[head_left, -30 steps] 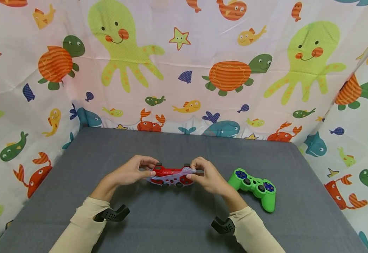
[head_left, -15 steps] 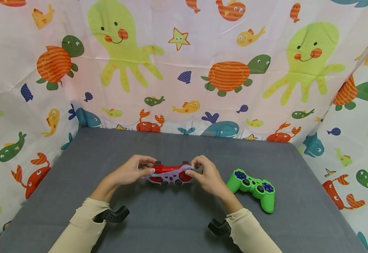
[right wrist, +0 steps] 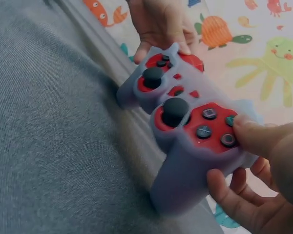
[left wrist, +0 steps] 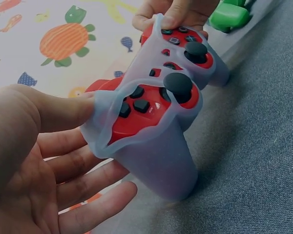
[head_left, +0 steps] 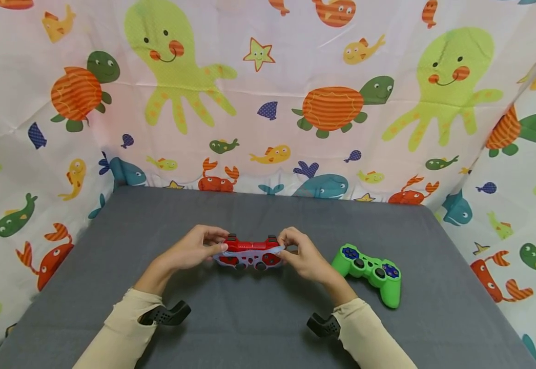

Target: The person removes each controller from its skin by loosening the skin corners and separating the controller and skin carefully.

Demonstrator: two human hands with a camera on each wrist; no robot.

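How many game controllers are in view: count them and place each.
2: the red controller in a translucent cover, held near center; the green controller lying to its right on the gray table.

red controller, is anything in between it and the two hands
Yes, the translucent sleeve: it covers the grips and much of the face of the red controller, and the left hand and right hand grip it at either end. The green controller lies aside, not between.
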